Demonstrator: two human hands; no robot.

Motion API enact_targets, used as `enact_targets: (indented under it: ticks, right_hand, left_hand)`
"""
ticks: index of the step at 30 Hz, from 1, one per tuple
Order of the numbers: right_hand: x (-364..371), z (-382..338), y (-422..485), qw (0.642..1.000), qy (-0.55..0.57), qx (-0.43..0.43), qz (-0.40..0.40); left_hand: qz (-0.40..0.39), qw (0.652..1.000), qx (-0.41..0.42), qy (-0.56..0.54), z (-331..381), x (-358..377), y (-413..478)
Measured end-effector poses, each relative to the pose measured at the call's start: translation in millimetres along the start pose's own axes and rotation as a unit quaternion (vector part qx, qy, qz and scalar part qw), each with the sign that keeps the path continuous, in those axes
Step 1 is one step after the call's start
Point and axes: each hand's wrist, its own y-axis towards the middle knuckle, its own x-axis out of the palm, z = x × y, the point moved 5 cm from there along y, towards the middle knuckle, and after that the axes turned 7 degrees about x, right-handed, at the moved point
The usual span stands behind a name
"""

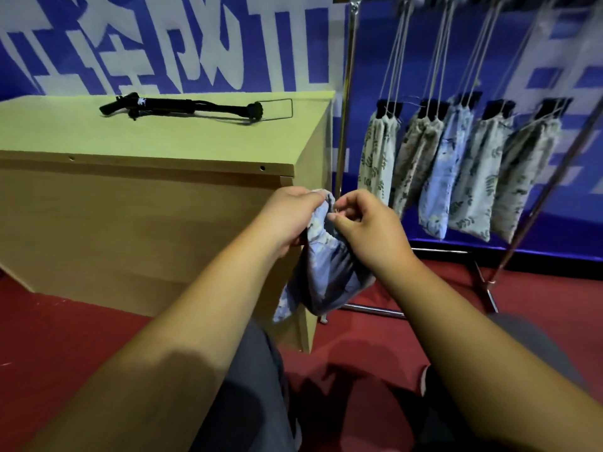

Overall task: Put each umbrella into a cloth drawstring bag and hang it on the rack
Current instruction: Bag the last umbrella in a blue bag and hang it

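A light blue patterned drawstring bag hangs in front of me beside the table's corner. My left hand grips one side of its mouth, and my right hand pinches the other side near the top. What is inside the bag is hidden. A black folded umbrella lies on the far part of the wooden table. Several cloth bags with black umbrella handles sticking out hang by their cords from the metal rack at the right.
The rack's slanted leg and floor bars stand on red carpet to the right. A blue wall banner with white lettering is behind everything. My legs in grey trousers are below.
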Motion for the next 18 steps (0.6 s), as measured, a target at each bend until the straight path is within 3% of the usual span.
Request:
enact_targets:
  ticks: [6, 12, 14, 16, 18]
  right_hand:
    - [-9, 58, -3, 0.999, -0.035, 0.038, 0.0]
    - [-13, 94, 20, 0.994, -0.061, 0.094, -0.003]
    - [-11, 104, 24, 0.987, -0.121, 0.105, -0.01]
    - [-4, 125, 28, 0.962, -0.215, 0.162, -0.033]
    - [0, 148, 28, 0.913, -0.312, 0.252, -0.072]
  left_hand:
    - [-0.053, 0.997, -0.005, 0.056, -33, 41, 7]
    - [-0.07, 0.996, -0.058, 0.003, -69, 61, 12]
    - [-0.065, 0.995, -0.07, -0.029, -76, 62, 14]
    - [-0.063, 0.993, -0.085, -0.06, -81, 63, 15]
    - [-0.063, 0.992, -0.093, -0.062, -85, 62, 19]
